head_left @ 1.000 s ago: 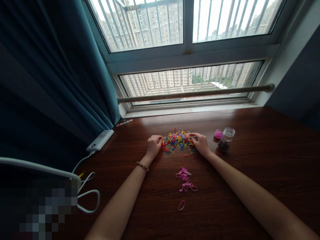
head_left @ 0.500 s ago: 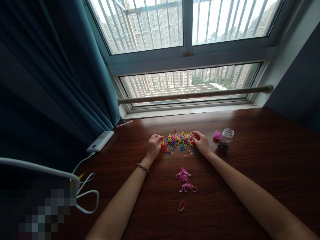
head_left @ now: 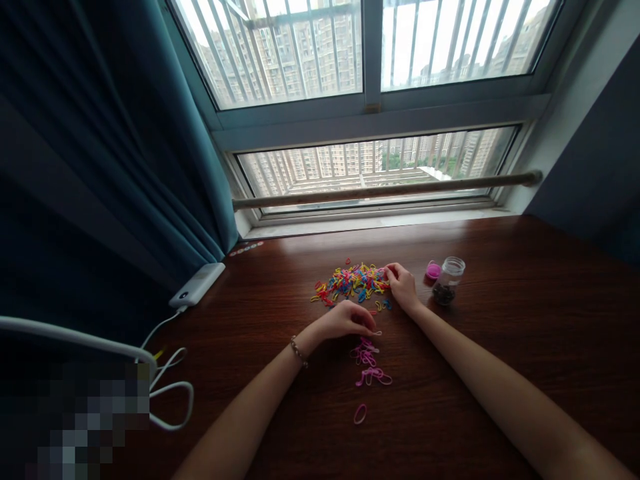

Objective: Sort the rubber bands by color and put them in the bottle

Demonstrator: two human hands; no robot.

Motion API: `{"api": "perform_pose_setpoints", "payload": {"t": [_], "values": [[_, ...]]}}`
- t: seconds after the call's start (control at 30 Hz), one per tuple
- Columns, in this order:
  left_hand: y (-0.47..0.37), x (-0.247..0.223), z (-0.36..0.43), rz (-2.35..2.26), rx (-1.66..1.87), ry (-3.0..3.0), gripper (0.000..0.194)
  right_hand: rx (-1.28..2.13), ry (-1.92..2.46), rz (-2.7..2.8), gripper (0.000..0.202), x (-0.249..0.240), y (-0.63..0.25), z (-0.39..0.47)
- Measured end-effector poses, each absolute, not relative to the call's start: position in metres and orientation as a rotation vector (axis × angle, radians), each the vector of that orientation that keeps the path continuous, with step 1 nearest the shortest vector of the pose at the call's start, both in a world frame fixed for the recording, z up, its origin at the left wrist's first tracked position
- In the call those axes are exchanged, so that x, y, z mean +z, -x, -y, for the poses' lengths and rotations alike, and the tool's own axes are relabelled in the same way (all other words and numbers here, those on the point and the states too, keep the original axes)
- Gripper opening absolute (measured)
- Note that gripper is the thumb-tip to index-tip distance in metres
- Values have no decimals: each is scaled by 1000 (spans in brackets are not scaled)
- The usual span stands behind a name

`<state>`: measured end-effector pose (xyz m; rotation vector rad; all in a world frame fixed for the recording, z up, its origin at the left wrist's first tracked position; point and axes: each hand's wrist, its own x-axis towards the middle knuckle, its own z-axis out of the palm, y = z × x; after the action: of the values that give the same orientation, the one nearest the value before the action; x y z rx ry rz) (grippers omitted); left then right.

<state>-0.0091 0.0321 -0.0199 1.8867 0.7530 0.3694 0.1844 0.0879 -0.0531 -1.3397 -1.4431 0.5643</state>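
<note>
A pile of small multicoloured rubber bands point(head_left: 354, 280) lies on the brown wooden table point(head_left: 490, 387). My left hand point(head_left: 347, 320), with a bracelet at the wrist, is in front of the pile, its fingertips pinched on a pale pink band point(head_left: 379, 333). Just below those fingertips lie several pink bands point(head_left: 366, 351), with more pink bands point(head_left: 374, 377) nearer and a single pink loop point(head_left: 360, 414) closest to me. At the pile's right edge, my right hand point(head_left: 401, 283) has its fingers pinched; what they hold is too small to make out.
Right of my right hand stand an open clear jar point(head_left: 449, 281) with dark contents and a pink lid point(head_left: 433, 269). A white device point(head_left: 197, 287) with a cable sits at the left edge by the blue curtain point(head_left: 200, 220). Behind the table is a barred window.
My left hand has moved from the pile's left edge toward me and right, to the pink bands, with a pale pink band now at its fingertips. My right hand has barely moved.
</note>
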Motion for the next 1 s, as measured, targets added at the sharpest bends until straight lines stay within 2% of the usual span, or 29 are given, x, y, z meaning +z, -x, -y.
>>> {"api": "perform_pose_setpoints", "payload": {"t": [0.2,0.4,0.6,0.7,0.83,1.0], "values": [[14,-19,-37,-630,239,-1950,25,503,1384,1463,31,-51,-184,-86],[14,-10,-35,-606,259,-2037,24,503,1381,1418,29,-50,-183,-86],[39,-25,-60,-1185,862,-2061,25,1046,1206,1390,32,-39,-175,-82],[58,-36,-76,-1466,1121,-2152,19,1386,1048,1524,34,-29,-169,-74],[69,-42,-82,-1518,1193,-2341,11,1781,834,1866,33,-19,-160,-57],[62,-44,-79,-1346,1113,-2496,9,1892,733,2351,36,-16,-151,-43]]}}
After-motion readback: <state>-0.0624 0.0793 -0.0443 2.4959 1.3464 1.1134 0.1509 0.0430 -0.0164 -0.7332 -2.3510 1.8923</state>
